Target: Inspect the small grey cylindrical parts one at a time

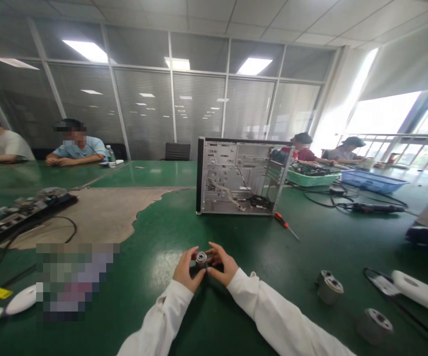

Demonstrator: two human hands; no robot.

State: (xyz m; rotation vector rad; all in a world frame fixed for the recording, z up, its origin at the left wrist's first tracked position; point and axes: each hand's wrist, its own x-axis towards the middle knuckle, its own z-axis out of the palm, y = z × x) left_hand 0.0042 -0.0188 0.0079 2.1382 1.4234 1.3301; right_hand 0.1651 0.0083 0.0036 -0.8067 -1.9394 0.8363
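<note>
A small grey metal cylinder with a slotted top stands upright between my hands, over the green table. My left hand has its thumb and fingers around the cylinder's left side. On the other side, my right hand is curved with its fingers apart, its fingertips close to the cylinder; whether they touch it is unclear. Two larger metal cylinders, one nearer the middle and one closer to the front edge, stand at the right.
Beyond my hands stands an open computer case, with an orange screwdriver beside it. Green and blue baskets are at the back right. A power strip with cables lies left. Several people sit around the table.
</note>
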